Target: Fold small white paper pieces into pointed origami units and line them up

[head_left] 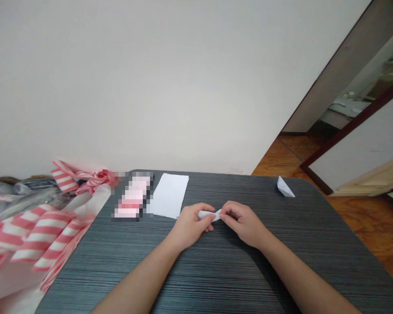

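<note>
Both my hands rest on a dark grey striped table [216,270] near its middle. My left hand [191,224] and my right hand [242,222] pinch the two ends of a small folded piece of white paper [208,214] between fingers and thumbs. The paper lies low, just above or on the tabletop; most of it is hidden by my fingers. A stack of flat white paper sheets [169,195] lies just beyond my left hand. A finished folded white paper shape [284,187] sits apart at the table's far right corner.
A blurred pink and white object [132,201] lies left of the paper sheets. Red-and-white striped plastic bags [42,235] pile up off the table's left edge. A white wall stands behind; an orange floor and a doorway [356,113] lie to the right.
</note>
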Tool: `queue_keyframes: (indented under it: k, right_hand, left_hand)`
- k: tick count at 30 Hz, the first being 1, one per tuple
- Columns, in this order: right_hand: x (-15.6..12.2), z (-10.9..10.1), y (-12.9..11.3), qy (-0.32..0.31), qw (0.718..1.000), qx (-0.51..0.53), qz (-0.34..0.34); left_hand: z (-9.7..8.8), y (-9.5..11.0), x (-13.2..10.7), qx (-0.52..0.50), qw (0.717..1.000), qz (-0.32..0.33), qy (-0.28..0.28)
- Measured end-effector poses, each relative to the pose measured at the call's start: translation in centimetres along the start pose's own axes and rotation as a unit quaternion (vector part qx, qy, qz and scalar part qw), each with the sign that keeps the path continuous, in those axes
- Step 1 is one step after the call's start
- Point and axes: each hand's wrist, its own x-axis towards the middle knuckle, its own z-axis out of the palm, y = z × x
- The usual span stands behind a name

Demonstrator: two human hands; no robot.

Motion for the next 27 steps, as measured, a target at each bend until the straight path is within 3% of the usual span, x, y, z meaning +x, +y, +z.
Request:
queue_keyframes:
  k: [6, 13, 27]
  right_hand:
    - [-0.29, 0.32, 0.72, 0.022, 0.990, 0.119, 0.079]
    - [-0.23, 0.14, 0.46, -0.048, 0.989, 0.101, 0.095]
    - [-0.25, 0.10, 0.26, -0.046, 0.992, 0.088, 0.080]
  left_hand:
    - [0.02, 0.12, 0.04, -0.024, 1.000, -0.003, 0.011]
    - [-0.05, 0.10, 0.03, -0.013, 1.000, 0.010, -0.003]
    - [-0.17, -0.05, -0.03, 0.035, 0.999, 0.021, -0.023]
